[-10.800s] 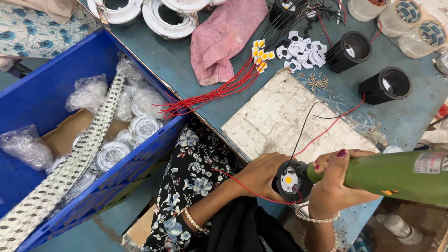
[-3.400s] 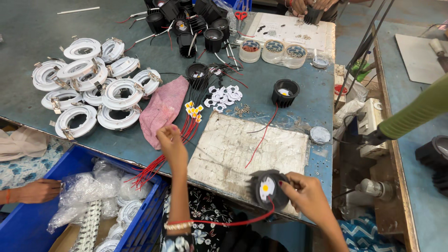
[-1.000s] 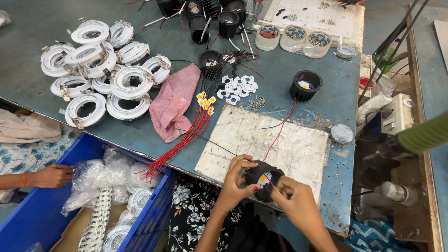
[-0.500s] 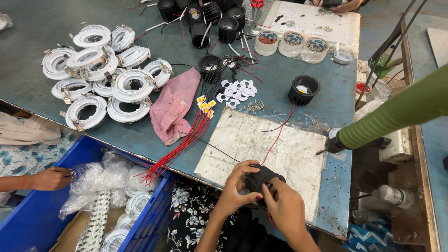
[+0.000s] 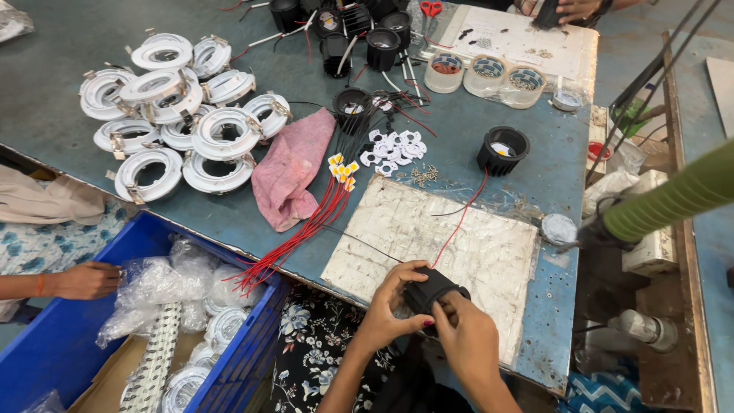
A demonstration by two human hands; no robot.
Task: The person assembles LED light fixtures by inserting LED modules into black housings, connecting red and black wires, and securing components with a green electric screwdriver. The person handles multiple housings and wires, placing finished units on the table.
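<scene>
black ribbed lamp housing (image 5: 433,289) sits between both hands at the near edge of the white work mat (image 5: 459,245), above the person's lap. left hand (image 5: 388,310) cups its left side, fingers curled over the top; right hand (image 5: 468,336) pinches the front face from just below, thumb and forefinger pressed on it. its axis tilts up and right, red wire (image 5: 459,223) trailing away toward another housing (image 5: 502,149).
</scene>
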